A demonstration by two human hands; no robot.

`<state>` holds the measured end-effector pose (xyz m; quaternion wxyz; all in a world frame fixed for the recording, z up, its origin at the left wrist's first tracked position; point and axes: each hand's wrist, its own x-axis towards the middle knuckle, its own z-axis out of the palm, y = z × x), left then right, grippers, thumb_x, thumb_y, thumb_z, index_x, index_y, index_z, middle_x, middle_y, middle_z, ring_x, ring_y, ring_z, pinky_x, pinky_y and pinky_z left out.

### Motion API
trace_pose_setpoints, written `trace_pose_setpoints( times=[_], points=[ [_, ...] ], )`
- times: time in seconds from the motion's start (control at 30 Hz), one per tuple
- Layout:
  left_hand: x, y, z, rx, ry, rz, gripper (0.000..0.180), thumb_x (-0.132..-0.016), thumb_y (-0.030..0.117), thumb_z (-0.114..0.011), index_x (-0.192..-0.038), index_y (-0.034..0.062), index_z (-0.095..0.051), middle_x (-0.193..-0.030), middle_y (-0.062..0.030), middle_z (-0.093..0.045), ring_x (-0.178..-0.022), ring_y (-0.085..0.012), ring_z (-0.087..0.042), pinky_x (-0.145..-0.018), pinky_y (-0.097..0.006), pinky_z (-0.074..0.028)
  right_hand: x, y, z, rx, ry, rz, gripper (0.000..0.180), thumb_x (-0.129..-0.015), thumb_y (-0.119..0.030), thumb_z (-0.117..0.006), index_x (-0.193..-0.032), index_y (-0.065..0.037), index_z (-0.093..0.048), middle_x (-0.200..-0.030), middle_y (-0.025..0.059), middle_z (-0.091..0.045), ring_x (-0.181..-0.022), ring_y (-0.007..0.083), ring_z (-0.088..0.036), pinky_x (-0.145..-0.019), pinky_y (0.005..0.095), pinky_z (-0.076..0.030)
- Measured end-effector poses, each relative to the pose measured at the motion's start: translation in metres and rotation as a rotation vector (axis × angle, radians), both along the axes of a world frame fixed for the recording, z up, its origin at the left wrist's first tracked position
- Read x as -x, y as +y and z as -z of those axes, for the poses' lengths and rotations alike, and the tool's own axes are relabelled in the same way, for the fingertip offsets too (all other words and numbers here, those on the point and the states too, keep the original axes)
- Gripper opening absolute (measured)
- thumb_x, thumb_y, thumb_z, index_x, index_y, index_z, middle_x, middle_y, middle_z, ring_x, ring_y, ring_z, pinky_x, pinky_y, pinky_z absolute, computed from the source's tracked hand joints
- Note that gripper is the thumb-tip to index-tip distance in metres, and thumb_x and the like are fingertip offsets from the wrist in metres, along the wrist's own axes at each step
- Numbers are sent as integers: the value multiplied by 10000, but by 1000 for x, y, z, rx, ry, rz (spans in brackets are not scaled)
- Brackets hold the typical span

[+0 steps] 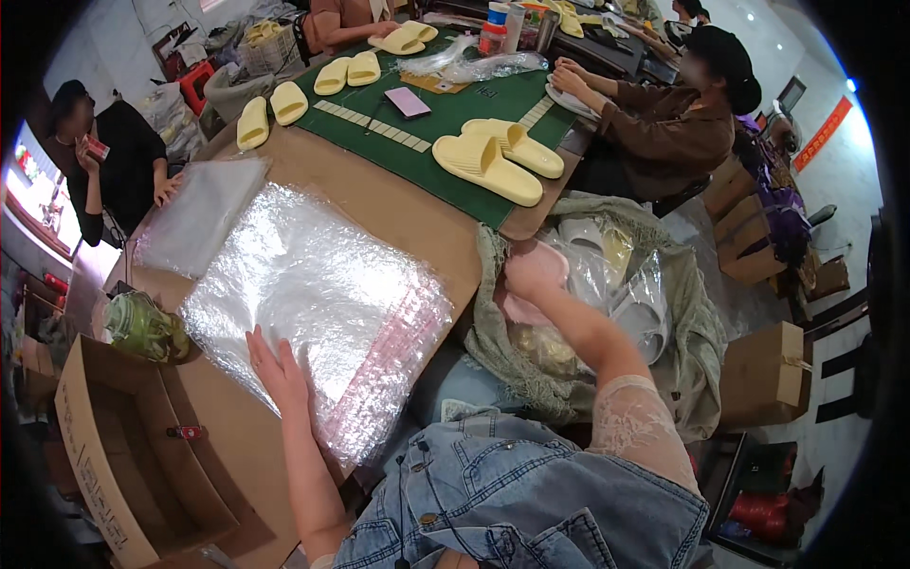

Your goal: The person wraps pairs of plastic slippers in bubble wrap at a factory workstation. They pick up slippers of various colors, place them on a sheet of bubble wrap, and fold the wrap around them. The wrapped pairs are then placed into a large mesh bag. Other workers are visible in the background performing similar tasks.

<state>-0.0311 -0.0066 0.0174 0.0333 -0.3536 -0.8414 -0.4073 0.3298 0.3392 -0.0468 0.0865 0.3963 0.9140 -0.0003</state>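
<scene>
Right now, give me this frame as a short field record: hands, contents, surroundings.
left hand: left hand flat on the stack of clear plastic bags
right hand: right hand reaching into the sack, fingers on a pink slipper
sack contents: bagged slippers
work surface: cardboard-covered table
far end: yellow slippers on a green mat
lower left: open cardboard box
others: seated person at the table's right side

A stack of clear plastic bags [318, 313] with pink seal strips lies on the table, with a second clear stack [199, 213] just beyond it. An open brown carton [123, 465] stands at lower left, closed brown cartons [766, 372] at right. A red banner sign [821, 133] hangs on the far right wall.
</scene>
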Motion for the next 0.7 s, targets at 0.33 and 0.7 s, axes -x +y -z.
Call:
trace_pose_setpoints(
  times=[0.33, 0.7],
  points=[
    [-3, 7, -4, 40, -29, 4, 556, -998, 222, -523, -1486, 5, -367, -1560, -291, -282, -1447, -435, -258, -1181, -493, -213, 10, -38, 89, 43, -127, -8, 291, -823, -278, -659, -900, -12, -749, -833, 166, -720, -792, 281, -697, -710, 427, -540],
    [-11, 1, -14, 35, -18, -19, 571, -962, 211, -581, -1461, 2, -400, -1526, -324, -316, -1404, -458, -310, -1162, -496, -251, 11, 62, -143, -19, 845, 247, 332, -848, -307, -705, -984, -6, -732, -973, 171, -727, -940, 305, -691, -850, 412, -530]
  ],
)
